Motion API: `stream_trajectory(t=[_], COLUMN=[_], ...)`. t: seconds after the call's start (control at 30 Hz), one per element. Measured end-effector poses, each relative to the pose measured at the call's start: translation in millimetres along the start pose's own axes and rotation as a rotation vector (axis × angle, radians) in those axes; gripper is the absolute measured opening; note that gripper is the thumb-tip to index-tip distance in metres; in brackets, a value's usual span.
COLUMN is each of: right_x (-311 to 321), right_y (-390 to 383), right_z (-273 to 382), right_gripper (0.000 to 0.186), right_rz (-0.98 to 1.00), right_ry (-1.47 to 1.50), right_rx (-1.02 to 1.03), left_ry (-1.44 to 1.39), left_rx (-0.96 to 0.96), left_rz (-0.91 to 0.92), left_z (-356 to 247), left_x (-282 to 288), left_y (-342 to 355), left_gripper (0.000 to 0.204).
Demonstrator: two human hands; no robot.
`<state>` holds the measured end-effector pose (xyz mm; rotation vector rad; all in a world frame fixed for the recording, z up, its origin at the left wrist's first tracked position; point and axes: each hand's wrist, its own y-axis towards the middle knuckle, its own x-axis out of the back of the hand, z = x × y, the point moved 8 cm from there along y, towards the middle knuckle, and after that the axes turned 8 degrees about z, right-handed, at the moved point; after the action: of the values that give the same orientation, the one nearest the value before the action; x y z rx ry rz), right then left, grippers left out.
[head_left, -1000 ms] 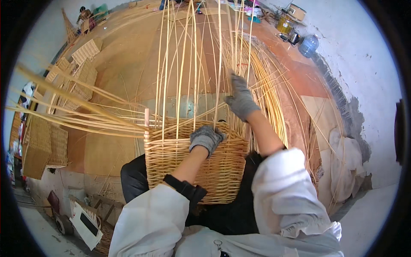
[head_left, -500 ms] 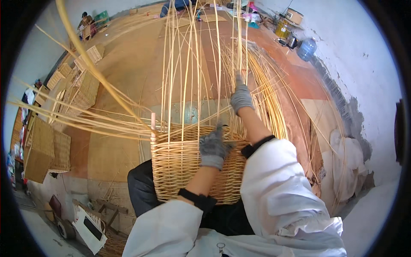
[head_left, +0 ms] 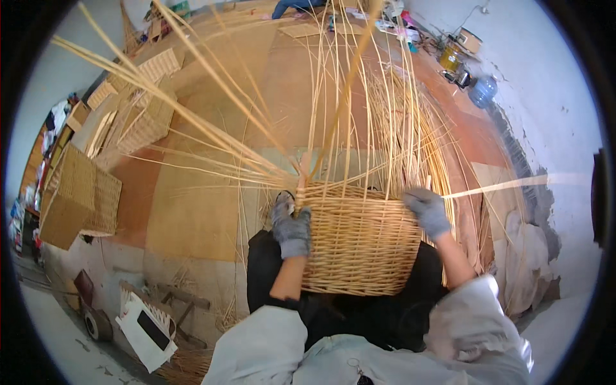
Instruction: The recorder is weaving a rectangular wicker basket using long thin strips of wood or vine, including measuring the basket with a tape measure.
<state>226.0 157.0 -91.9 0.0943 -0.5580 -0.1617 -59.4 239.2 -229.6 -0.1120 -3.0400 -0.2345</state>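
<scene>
A partly woven wicker basket [head_left: 359, 247] rests on my lap, its woven wall facing me. Long willow rods [head_left: 350, 128] stand up from its top edge, and a fan of others [head_left: 212, 135] spreads from the left corner beside a thick corner post [head_left: 304, 163]. My left hand [head_left: 290, 228], in a grey glove, is closed around the basket's left edge. At the top right corner my gloved right hand [head_left: 428, 213] is curled on the basket. A pale blurred rod [head_left: 500, 186] sticks out rightward just beyond it.
Loose rods [head_left: 443, 170] lie on the floor to the right. Finished wicker baskets [head_left: 83, 192] stand at the left. A blue water bottle [head_left: 482, 92] sits by the right wall. A low wheeled item [head_left: 97, 325] is at the lower left.
The basket has shifted right and turned on my lap. My left hand has gone from its front wall to its left edge; my right hand has come down from the upright rods to the right corner.
</scene>
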Motion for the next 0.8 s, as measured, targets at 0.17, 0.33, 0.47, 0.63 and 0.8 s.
stream_trajectory(t=[0.17, 0.33, 0.47, 0.63, 0.8], right_x=[-224, -273, -287, -292, -223], right_y=[107, 142, 153, 173, 169], right_z=[42, 65, 60, 52, 14], right_gripper=[0.017, 0.018, 0.019, 0.021, 0.022], right_rz=[0.856, 0.927, 0.954, 0.989, 1.059], right_ry=[-1.350, -1.368, -1.386, -1.359, -1.300], right_rx=[0.644, 0.661, 0.632, 0.610, 0.440], left_ry=[-0.076, -0.005, 0.031, 0.126, 0.051], left_rx=[0.246, 0.347, 0.388, 0.252, 0.369], left_rz=[0.067, 0.029, 0.073, 0.054, 0.082], left_z=[-4, -12, -4, 1, -29], left_x=[18, 39, 37, 40, 43], left_y=[16, 11, 15, 20, 22], left_gripper=[0.045, 0.045, 0.043, 0.042, 0.042])
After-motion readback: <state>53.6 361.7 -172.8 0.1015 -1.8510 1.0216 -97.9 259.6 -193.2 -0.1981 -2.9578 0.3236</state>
